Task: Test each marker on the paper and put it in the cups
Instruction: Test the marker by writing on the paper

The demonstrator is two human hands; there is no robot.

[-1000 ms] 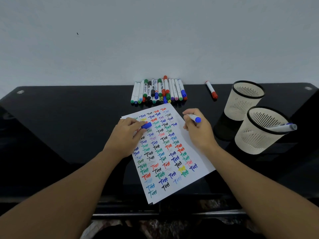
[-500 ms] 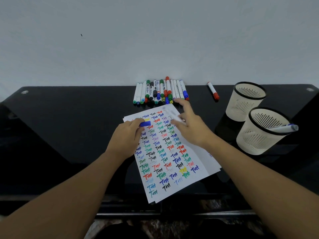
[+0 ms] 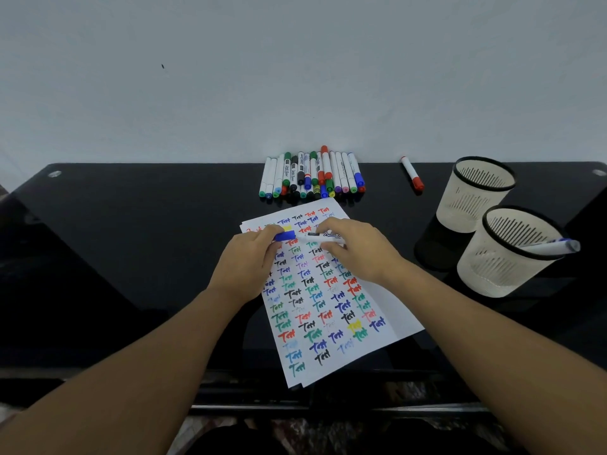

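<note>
I have the blue cap (image 3: pixel 285 236) pinched in my left hand (image 3: pixel 244 265) and the white marker barrel (image 3: pixel 323 237) gripped in the curled fingers of my right hand (image 3: pixel 358 249), both held just above the far end of the test paper (image 3: pixel 331 300). Cap and barrel sit end to end, touching or nearly so; I can't tell whether the cap is seated or only lined up at the tip. My judgement is that I'm at the capping stage for this blue marker. To do it well I'd keep barrel and cap on one straight line, press them together until they lock, and keep the tip off the written rows so it doesn't smear them.

The nearer cup (image 3: pixel 507 254), right of the paper, already holds one marker (image 3: pixel 551 246) leaning over its rim; that leaning pen narrows the opening, so I'd drop mine in on the free side. The farther cup (image 3: pixel 476 192) stands just behind it, and I see nothing in it. Beyond the paper's far edge lies the row of untested markers (image 3: pixel 312 174) against the wall, with a lone red-capped marker (image 3: pixel 412 174) off to its right, between the row and the cups. All of it rests on the black glass table (image 3: pixel 131 241). Plenty remains.
</note>
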